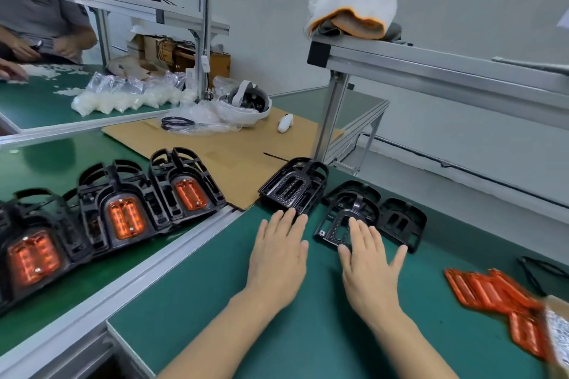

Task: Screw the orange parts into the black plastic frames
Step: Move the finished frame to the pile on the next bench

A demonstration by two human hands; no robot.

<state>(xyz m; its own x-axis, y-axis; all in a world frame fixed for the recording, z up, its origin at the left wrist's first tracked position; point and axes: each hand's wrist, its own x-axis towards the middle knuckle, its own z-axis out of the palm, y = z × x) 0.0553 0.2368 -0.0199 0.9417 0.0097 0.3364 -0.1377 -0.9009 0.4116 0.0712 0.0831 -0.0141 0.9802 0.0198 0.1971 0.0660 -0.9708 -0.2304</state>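
Observation:
Three empty black plastic frames lie on the green mat ahead: one tilted on the cardboard edge [294, 186], a middle one [348, 212] and a right one [401, 220]. My left hand [278, 258] lies flat and open, fingertips touching the tilted frame's near edge. My right hand [371, 264] is flat and open, fingers resting on the middle frame's near end. A blurred pile of orange parts [492, 292] lies at the right. Three frames with orange parts fitted [123, 215] stand in a row on the left bench.
A cardboard sheet [234, 151] behind holds a white headset [246, 103], a controller [284, 123] and plastic bags. An aluminium post [331, 114] carries a shelf with folded cloths [351, 14]. Another person's hands [18, 52] work at the far left. A box [558, 332] sits at right.

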